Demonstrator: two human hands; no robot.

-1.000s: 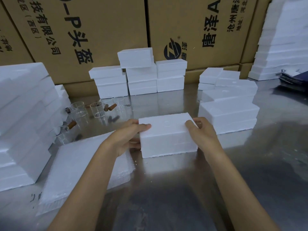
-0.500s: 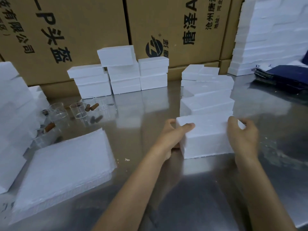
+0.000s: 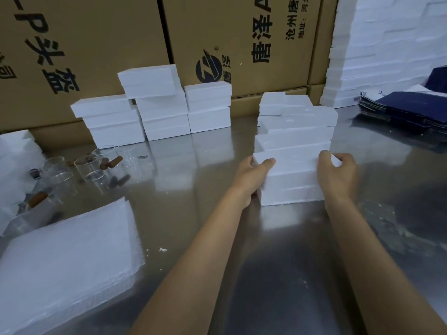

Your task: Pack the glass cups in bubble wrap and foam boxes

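Observation:
A closed white foam box [image 3: 292, 180] stands on the steel table [image 3: 193, 213], right in front of a row of other foam boxes [image 3: 296, 126]. My left hand [image 3: 254, 175] grips its left end, thumb over the top edge. My right hand [image 3: 337, 175] grips its right end, fingers curled round the corner. Several clear glass cups [image 3: 89, 169] with brown wooden handles stand at the left. A stack of bubble wrap sheets [image 3: 65, 259] lies at the near left.
More foam boxes [image 3: 157, 110] are stacked at the back against large cardboard cartons [image 3: 96, 44]. A tall foam stack [image 3: 387, 44] rises at the far right, dark blue flat cartons [image 3: 406, 112] beside it. Foam pieces [image 3: 14, 151] sit at the left edge.
Both hands carried the foam box from the table's middle to the right and set it against the row of boxes there. The view swung right with it.

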